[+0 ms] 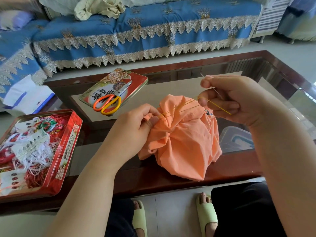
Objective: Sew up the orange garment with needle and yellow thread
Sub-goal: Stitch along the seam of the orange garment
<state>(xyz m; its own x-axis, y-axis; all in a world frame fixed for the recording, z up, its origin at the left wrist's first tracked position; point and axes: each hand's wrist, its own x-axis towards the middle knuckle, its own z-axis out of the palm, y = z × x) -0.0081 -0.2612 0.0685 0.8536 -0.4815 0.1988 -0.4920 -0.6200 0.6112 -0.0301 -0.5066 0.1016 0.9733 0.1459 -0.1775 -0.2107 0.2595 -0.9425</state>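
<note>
Step in hand, as judged: a stitch being drawn tight, or a knot being formed. Your left hand [136, 123], centre of the frame, pinches a fold of the orange garment [181, 139], which hangs bunched over the near edge of the glass-topped table [171, 178]. Your right hand [229, 100], right of centre, is curled around the needle [217, 92]; its tip shows above the thumb. Several strands of yellow thread [181, 106] run taut from the pinched fold up to your right fingers, with one tail trailing past them to the right.

Next move calls for keeping the fold clamped while you take up slack evenly, so the strands do not tangle. Whether a loop sits around a finger, you cannot tell.

Scissors [109, 101] lie on the tin lid [136, 77], upper centre; open tin of threads [68, 144] at lower left.
</note>
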